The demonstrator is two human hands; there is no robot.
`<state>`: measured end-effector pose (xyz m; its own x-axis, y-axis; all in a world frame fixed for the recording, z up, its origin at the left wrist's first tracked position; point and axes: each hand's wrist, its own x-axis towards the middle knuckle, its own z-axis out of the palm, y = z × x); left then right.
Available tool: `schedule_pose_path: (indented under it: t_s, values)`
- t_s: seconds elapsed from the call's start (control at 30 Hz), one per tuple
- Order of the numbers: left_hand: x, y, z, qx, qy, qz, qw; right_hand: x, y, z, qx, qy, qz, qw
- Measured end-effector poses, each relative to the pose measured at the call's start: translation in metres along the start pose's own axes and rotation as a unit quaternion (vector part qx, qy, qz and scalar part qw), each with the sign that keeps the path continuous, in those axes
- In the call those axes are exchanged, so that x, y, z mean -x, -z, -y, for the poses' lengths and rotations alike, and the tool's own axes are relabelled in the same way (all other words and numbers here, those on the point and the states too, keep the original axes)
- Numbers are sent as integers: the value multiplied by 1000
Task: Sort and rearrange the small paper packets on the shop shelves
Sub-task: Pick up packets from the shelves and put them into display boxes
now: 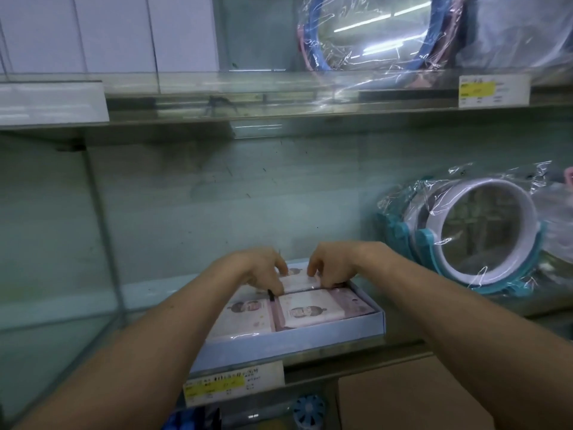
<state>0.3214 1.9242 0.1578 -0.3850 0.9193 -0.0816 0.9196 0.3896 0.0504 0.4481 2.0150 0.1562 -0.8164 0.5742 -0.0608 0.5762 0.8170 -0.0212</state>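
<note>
**Now the rear packet (pixel 299 280) is held from two sides**

Plainly it lies at the back of the pale blue box (pixel 310 338) on the lower shelf (pixel 77 308), its long axis running left to right — so each hand takes one short end. Our left hand (pixel 263 270) curls its fingers over the left end, our right hand (pixel 330 268) over the right end. Both seem to pinch it, and neither is nearer. Two front packets (pixel 310 308) lie just before it, toward us. We judge the coming move is a lift up, clear of them. The fingertips are hidden, and a small dark thing (pixel 271 294) at the left hand we cannot identify.
</note>
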Motion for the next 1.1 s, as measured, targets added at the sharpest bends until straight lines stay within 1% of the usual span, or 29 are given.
schedule_pose_path:
  t_s: [0.1,0.2,0.27,0.33,0.4,0.47,0.53,0.87,0.97,1.03,1.1]
  values:
    - [0,-6,-4,8,4,-5,1000,-5,-4,-1,13,3,-9,1000]
    - [7,-3,-1,33,11,1,999,1,-2,1,19,5,-1,1000]
    - [16,2,6,58,15,-4,998,11,4,6,-1,17,-12,1000]
    - [29,8,14,77,19,6,997,22,8,13,-42,57,-21,997]
    - [43,12,20,82,27,33,996,33,10,23,-61,97,6,993]
    - [56,12,23,78,37,66,994,43,8,32,-41,111,60,991]
    - [65,8,23,64,41,86,993,47,6,36,-24,117,89,989]
    - [78,-5,11,34,50,47,997,50,1,32,-28,119,91,988]
    - [80,-3,11,37,48,56,997,48,8,34,-24,114,108,987]
    - [80,2,13,51,54,50,996,43,13,35,-33,100,93,990]
    - [74,4,15,42,75,33,996,33,14,37,-13,76,63,995]
